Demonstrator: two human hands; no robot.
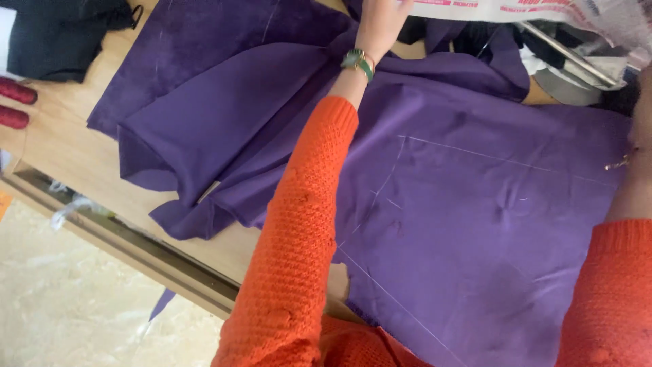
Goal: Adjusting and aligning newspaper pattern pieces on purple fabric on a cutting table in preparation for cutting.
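A large purple fabric (475,204) with thin chalk lines lies spread over a wooden table (68,149). A second purple piece (217,115) is folded over to the left. My left hand (379,27), with a green watch and an orange sleeve, reaches to the far end, where the cloth bunches under it. Its fingertips are cut off by the frame's top. My right hand (642,109) shows only as a sliver at the right edge, resting on the fabric beyond a thin gold bracelet.
Black cloth (61,34) is heaped at the upper left, beside two red spool-like objects (15,102). Printed plastic wrap (543,10) and a metal tool (570,58) lie at the upper right. The table edge (136,248) runs diagonally, with pale floor (68,306) below it.
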